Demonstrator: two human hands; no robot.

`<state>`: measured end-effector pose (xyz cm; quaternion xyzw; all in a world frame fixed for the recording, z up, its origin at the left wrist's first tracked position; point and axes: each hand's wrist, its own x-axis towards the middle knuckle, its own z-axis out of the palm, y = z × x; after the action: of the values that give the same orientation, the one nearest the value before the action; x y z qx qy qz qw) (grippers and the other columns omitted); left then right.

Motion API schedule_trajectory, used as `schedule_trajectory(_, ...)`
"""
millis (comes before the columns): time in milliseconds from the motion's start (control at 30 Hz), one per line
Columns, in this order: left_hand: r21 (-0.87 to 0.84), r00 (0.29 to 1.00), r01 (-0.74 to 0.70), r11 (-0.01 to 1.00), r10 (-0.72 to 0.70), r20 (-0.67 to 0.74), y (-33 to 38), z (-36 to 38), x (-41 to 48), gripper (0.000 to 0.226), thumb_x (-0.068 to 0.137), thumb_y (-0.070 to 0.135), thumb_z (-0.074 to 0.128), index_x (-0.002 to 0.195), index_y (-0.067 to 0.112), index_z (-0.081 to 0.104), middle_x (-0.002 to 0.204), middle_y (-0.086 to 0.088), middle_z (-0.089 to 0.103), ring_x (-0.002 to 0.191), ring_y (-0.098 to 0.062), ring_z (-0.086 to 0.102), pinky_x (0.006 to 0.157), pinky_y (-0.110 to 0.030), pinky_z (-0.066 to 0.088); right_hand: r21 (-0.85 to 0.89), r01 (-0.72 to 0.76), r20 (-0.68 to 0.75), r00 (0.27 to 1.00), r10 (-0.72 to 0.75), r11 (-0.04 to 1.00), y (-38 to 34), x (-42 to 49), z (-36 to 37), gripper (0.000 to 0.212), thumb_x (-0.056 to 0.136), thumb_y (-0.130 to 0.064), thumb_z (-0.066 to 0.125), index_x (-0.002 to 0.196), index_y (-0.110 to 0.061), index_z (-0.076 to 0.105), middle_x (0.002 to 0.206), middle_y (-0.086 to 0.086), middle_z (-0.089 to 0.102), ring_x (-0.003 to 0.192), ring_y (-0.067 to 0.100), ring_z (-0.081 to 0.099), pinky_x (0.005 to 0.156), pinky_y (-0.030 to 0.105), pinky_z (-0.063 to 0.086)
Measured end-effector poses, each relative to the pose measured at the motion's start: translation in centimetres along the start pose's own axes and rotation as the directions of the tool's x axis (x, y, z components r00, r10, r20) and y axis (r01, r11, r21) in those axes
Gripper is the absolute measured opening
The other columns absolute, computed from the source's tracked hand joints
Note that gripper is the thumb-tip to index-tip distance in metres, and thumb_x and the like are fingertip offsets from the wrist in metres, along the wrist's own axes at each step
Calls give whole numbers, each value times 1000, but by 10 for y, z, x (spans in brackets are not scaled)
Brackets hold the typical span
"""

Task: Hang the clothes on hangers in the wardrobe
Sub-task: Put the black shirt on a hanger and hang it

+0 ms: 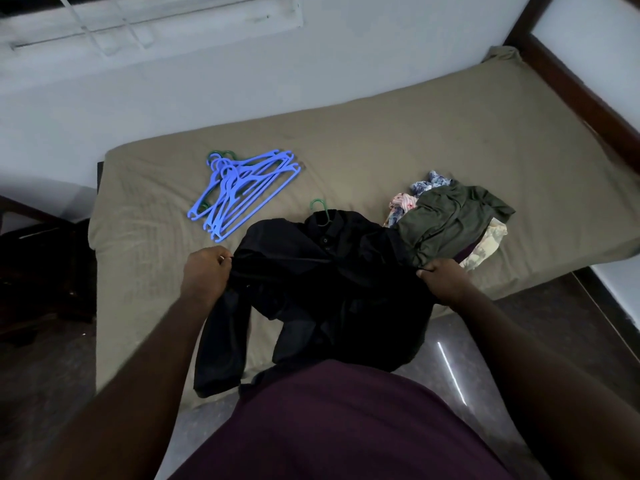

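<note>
Both hands clamped on cloth: left hand (206, 271) pinches the left edge of the black shirt (329, 282), fingers curled over a fold; right hand (445, 277) grips the right edge, fingers curled under the fabric. Shirt lies at the near edge of the bed (381, 140), collar toward the far side, its body and one sleeve drooping off the near edge toward the person. Green hanger (320, 211): only the hook shows, poking out at the collar. The rest is hidden under cloth, so cannot tell whether the shoulders are seated on it. Handling, as a judgement: light, soft, wholly limp; it sags between the hands and would likely slide off a smooth plastic hanger if carried tilted. Buttons visible below the collar, which may give the neck some hold. Best hold for the carry looks like the hook itself, with the other hand steadying the shoulders rather than the hem. Blue hangers (242, 188) heaped far left on the bed, well apart from the shirt. Just right of the shirt, a heap of clothes topped by an olive garment (450, 216), which appears to touch the shirt's right side; patterned pieces (401, 206) show beneath it. Wardrobe not in view.
</note>
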<state>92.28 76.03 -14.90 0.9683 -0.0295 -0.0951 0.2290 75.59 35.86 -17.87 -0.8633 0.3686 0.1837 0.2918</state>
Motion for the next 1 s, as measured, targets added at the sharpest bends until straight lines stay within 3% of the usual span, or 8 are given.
schedule_trajectory(100,-175,997,29,984,-17,71,22,-9,2,11,91,10,62,87,9,72,87,-10,71,86,-25,65,81,-32,49,217,44,65,996,-59,975,-41,-10,-5,30,90,-18,68,65,-5,59,65,8,53,64,19,51,60,28,36)
schedule_trajectory(200,-521,976,104,847,13,217,60,-25,-4,15,91,8,64,80,17,68,84,-4,68,78,-14,63,71,-28,55,375,160,37,982,-187,913,-90,-29,-15,18,90,-21,70,80,-6,67,67,3,58,63,13,52,59,24,39)
schedule_trajectory(300,-561,936,91,823,122,330,84,-21,-30,17,89,6,66,81,20,71,78,2,70,70,-5,62,64,-21,52,441,285,31,943,-332,851,-126,-62,-3,13,91,-17,69,79,-11,67,56,-8,50,50,0,42,52,20,34)
schedule_trajectory(400,-551,892,73,831,192,409,86,7,-74,23,87,2,67,81,24,71,73,6,70,65,1,60,65,-19,49,463,316,147,894,-423,828,-131,-93,38,6,91,-18,68,92,-12,67,57,-11,50,51,-4,42,58,24,36)
schedule_trajectory(533,-545,875,160,823,137,464,75,34,-119,17,88,6,64,96,17,75,83,4,75,78,-7,69,76,-26,56,493,189,276,892,-358,849,-119,-115,63,25,93,-19,67,118,-13,66,73,-10,59,58,-7,53,57,10,40)
schedule_trajectory(700,-552,867,292,781,28,498,71,43,-141,20,90,7,64,104,20,70,91,0,73,87,-14,71,79,-36,60,548,36,370,886,-281,836,-107,-129,75,43,89,-4,70,130,-11,59,96,-2,67,94,10,66,81,20,53)
schedule_trajectory(833,-600,897,327,730,-40,440,68,46,-143,26,89,8,66,114,15,68,93,1,72,88,-10,70,80,-24,56,666,-81,388,887,-251,742,-106,-135,79,31,86,4,70,110,-14,66,92,6,74,88,14,72,75,23,57)
schedule_trajectory(1000,-631,911,326,704,-57,408,71,43,-140,15,88,15,72,101,21,69,89,2,72,82,-6,70,71,-18,54,756,-294,459,875,-153,584,-102,-137,73,12,89,2,68,100,-1,65,75,6,71,60,9,67,51,17,49)
